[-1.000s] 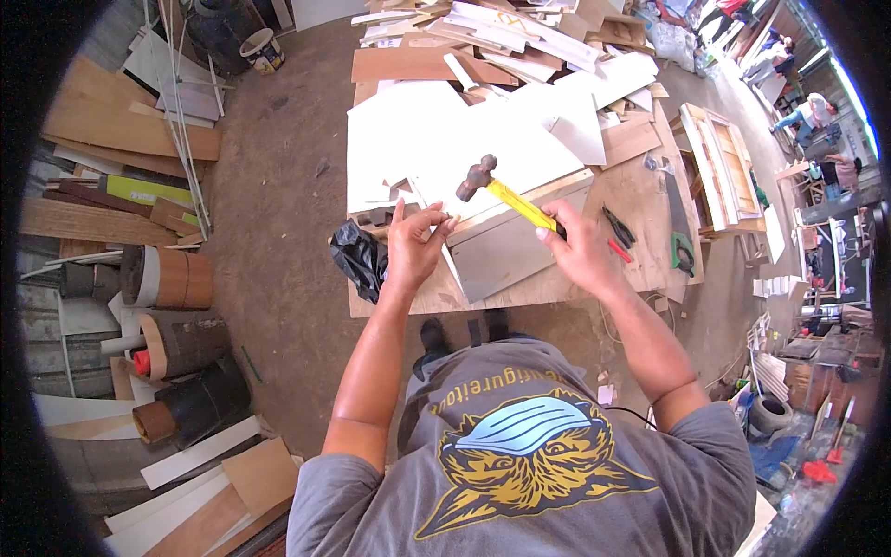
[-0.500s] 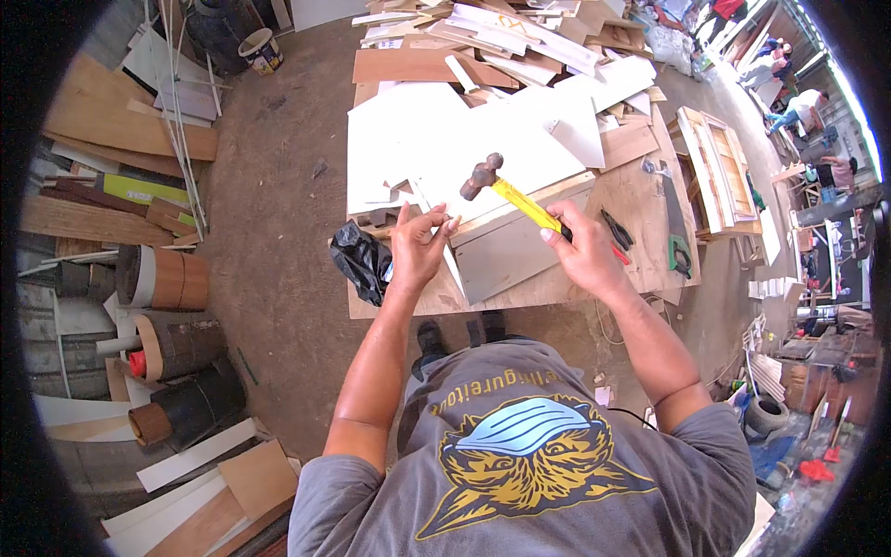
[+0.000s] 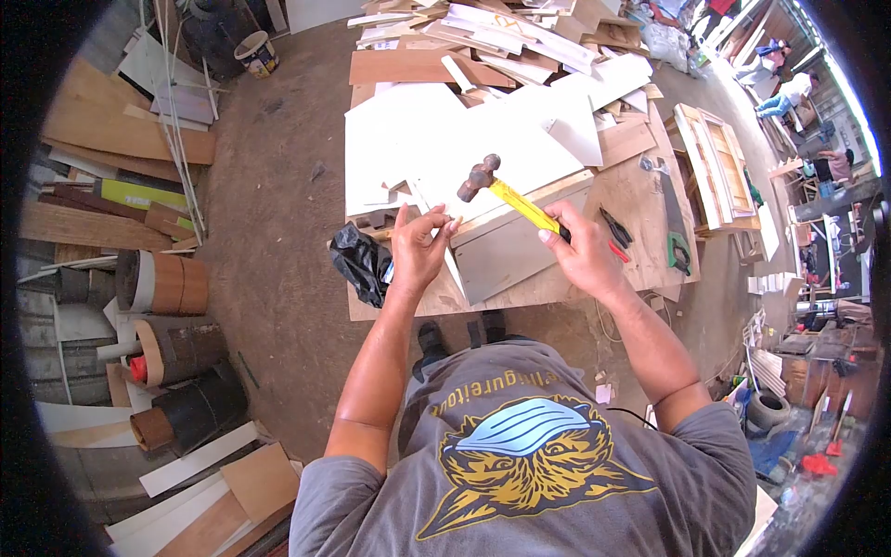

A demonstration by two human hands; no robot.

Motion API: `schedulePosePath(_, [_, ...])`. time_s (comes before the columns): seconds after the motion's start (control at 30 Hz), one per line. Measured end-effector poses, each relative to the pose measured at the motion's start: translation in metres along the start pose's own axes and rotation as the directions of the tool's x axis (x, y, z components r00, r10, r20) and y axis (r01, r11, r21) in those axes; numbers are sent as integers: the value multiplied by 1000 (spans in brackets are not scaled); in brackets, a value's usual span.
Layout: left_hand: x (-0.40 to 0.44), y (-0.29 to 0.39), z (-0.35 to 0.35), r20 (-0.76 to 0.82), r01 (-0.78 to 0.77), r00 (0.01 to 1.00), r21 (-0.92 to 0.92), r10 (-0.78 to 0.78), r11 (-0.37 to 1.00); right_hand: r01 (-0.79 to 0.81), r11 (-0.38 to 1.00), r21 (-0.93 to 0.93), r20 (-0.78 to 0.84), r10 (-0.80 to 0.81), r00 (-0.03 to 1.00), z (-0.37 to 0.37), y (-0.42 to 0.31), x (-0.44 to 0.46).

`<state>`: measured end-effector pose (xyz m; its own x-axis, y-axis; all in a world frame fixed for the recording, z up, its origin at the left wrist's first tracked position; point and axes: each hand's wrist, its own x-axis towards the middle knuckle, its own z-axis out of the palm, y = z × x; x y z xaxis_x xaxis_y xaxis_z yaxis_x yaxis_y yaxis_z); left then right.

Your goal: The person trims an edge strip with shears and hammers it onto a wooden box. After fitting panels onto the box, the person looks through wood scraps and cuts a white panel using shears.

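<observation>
My right hand (image 3: 585,243) is wrapped round the handle end of a yellow hammer (image 3: 524,204), whose rusty head is raised to the upper left. My left hand (image 3: 420,243) is pinched at thumb and forefinger near the left end of a grey panel with a pale wooden edge (image 3: 520,246); what is between the fingertips is too small to name. Beside my left wrist lies a black plastic bag (image 3: 360,263). Right of my right hand are black-handled pliers (image 3: 615,228) and a small red object (image 3: 618,252).
The plywood table (image 3: 645,206) bears white boards (image 3: 418,130), a heap of scrap wood (image 3: 520,42) and a green-handled saw (image 3: 678,251). A wooden frame (image 3: 719,167) stands at the right. Rolls (image 3: 176,283) and planks line the left. People (image 3: 794,93) are far off at the upper right.
The hammer and both hands have barely moved. The view has shifted slightly, and the distant people at the upper right have changed position.
</observation>
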<state>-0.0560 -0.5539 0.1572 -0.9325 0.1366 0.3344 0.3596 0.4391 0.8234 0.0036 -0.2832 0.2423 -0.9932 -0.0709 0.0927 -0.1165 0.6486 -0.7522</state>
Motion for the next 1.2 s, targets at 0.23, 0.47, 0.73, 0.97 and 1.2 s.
schedulePosePath(0.23, [-5,-6,4,21,-141,990,57,140,988,-30,992,-119,64,38,997,-5,-6,1])
schedulePosePath(0.47, [-21,-10,8,25,-218,976,65,217,974,21,982,-188,106,-1,994,-20,-33,-11])
schedulePosePath(0.73, [-43,-2,14,7,-281,960,56,281,958,131,977,-167,57,-123,991,-27,-23,-36])
schedulePosePath(0.97, [-45,1,10,45,-321,947,122,318,939,178,925,-335,128,-143,981,-32,-35,-57])
schedulePosePath(1.2, [-48,2,10,32,-337,941,112,336,935,293,898,-328,-28,-319,947,-23,-32,-60])
